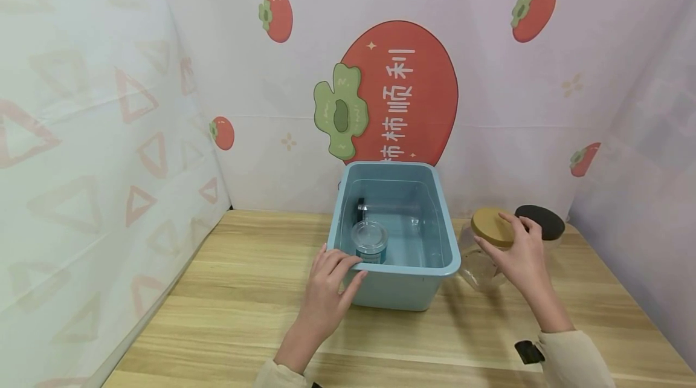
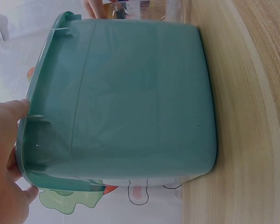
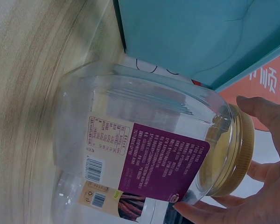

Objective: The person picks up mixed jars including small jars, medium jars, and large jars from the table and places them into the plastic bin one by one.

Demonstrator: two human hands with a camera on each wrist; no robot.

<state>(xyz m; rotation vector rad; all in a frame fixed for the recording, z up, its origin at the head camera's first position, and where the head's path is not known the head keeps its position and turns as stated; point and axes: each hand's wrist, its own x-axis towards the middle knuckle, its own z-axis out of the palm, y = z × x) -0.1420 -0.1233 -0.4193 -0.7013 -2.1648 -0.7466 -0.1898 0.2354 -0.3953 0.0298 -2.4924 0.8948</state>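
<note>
Before me: one blue rectangular plastic tub (image 1: 393, 288); four lidded clear plastic jars (image 1: 478, 268) (image 1: 541, 223) (image 1: 371, 238) (image 1: 388, 211); two bare hands (image 1: 328, 285) (image 1: 523, 258); one wood-grain table (image 1: 261, 297).

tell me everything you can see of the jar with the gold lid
The jar is clear, looks like plastic and seems empty. Its lid is on, and a purple and pale label carries a barcode. It is roughly upright beside the blue bin, near the black-lidded jar; the right hand grips its lid. Whether its base rests on the table is unclear.
</note>
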